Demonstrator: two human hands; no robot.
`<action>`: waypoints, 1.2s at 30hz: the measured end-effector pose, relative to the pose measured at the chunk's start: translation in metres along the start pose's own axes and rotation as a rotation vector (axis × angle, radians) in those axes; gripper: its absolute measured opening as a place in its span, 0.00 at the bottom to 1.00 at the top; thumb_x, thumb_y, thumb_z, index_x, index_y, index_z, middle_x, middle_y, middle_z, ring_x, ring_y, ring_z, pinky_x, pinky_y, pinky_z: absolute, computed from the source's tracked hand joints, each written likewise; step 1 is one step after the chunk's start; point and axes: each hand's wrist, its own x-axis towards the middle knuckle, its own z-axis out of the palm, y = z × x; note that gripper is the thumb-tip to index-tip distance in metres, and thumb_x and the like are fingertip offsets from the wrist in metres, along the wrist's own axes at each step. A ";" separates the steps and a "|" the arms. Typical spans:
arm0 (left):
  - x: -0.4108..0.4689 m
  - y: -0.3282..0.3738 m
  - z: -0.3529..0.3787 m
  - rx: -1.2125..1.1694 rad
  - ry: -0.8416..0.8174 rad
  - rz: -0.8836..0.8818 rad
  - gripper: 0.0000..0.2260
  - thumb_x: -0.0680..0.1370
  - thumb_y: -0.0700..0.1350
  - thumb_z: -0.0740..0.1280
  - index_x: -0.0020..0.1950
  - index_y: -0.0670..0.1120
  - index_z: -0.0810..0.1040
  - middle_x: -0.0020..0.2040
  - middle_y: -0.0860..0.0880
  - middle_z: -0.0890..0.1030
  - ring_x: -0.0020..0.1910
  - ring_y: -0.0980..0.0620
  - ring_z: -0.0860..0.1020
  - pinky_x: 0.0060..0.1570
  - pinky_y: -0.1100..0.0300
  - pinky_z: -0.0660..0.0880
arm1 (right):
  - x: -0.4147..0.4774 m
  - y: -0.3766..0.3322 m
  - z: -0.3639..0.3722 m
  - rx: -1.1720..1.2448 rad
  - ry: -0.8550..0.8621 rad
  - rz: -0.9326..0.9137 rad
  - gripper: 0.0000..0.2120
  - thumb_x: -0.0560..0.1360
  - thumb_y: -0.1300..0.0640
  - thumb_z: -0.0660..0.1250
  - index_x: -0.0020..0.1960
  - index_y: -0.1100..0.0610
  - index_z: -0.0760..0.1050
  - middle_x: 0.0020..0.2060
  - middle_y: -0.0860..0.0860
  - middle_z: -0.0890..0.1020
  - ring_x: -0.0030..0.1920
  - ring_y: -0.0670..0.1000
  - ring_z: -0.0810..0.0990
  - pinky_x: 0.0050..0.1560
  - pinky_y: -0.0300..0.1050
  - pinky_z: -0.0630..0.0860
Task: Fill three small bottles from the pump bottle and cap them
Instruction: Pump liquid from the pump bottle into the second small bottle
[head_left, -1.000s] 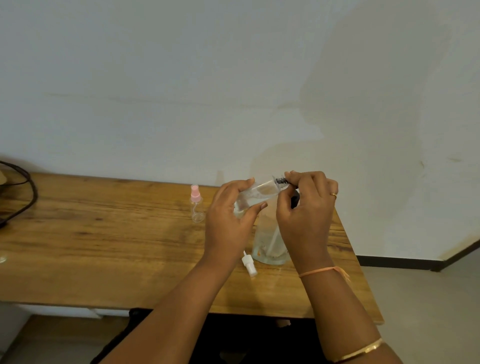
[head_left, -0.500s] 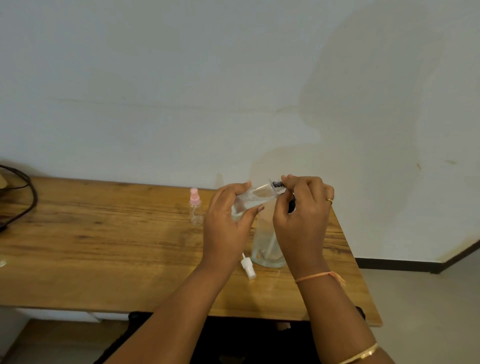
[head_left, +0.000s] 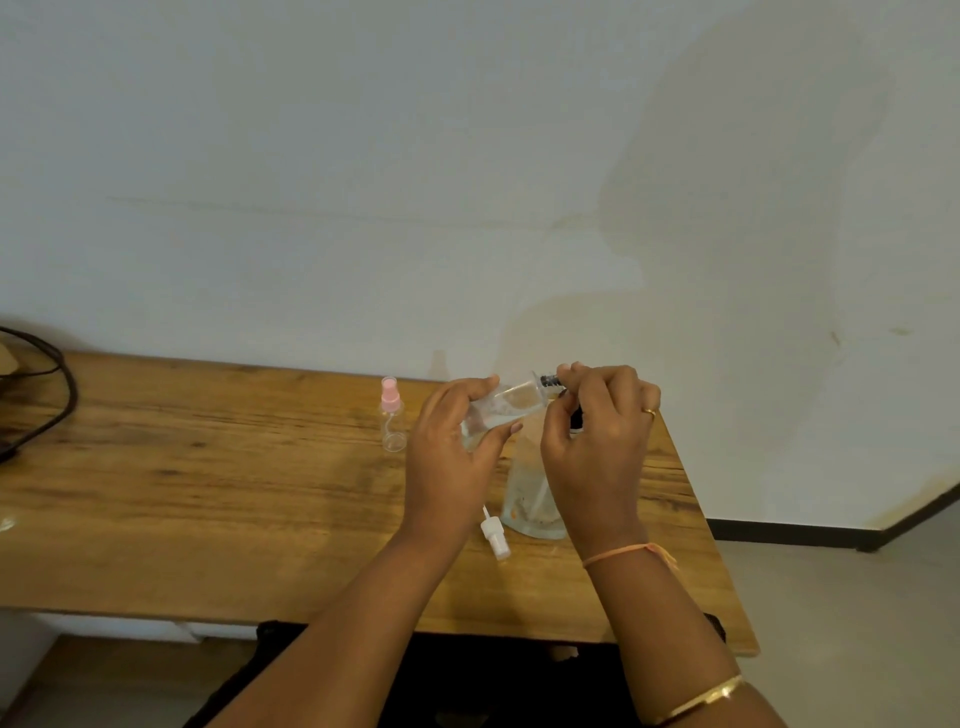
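Note:
My left hand (head_left: 457, 457) grips a small clear bottle (head_left: 506, 408), tilted with its neck pointing right. The fingers of my right hand (head_left: 597, 441) curl over the black pump head (head_left: 551, 383) at that neck. Below my right hand stands the large clear pump bottle (head_left: 530, 499) with liquid and a tube inside, partly hidden. A small clear bottle with a pink spray cap (head_left: 392, 415) stands upright to the left. A loose white spray cap (head_left: 494, 535) lies on the table in front of the pump bottle.
The wooden table (head_left: 208, 493) ends at a right edge just past my right hand. A dark cable (head_left: 47, 405) curls at the far left. A white wall runs behind the table.
Both hands and the tilted bottle have kept their hold and barely shifted; the view has dipped slightly.

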 end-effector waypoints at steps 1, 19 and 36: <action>0.000 0.000 0.001 -0.008 0.003 0.006 0.21 0.69 0.41 0.75 0.56 0.56 0.74 0.51 0.60 0.76 0.54 0.64 0.74 0.50 0.68 0.75 | 0.000 -0.001 -0.001 0.007 0.009 0.000 0.12 0.71 0.63 0.59 0.48 0.62 0.80 0.40 0.56 0.77 0.42 0.55 0.74 0.46 0.38 0.59; 0.000 -0.004 0.004 -0.033 -0.001 -0.013 0.20 0.68 0.42 0.76 0.55 0.57 0.74 0.49 0.61 0.75 0.53 0.67 0.74 0.48 0.70 0.74 | 0.001 0.002 0.000 0.046 -0.019 0.012 0.11 0.71 0.62 0.60 0.47 0.62 0.80 0.39 0.55 0.77 0.39 0.58 0.74 0.44 0.32 0.56; 0.000 -0.002 0.008 -0.085 0.032 0.016 0.20 0.68 0.42 0.76 0.55 0.55 0.74 0.50 0.63 0.75 0.54 0.65 0.74 0.51 0.67 0.75 | 0.002 -0.002 -0.006 0.057 0.027 -0.019 0.11 0.71 0.63 0.60 0.47 0.61 0.80 0.41 0.54 0.78 0.46 0.52 0.74 0.43 0.50 0.72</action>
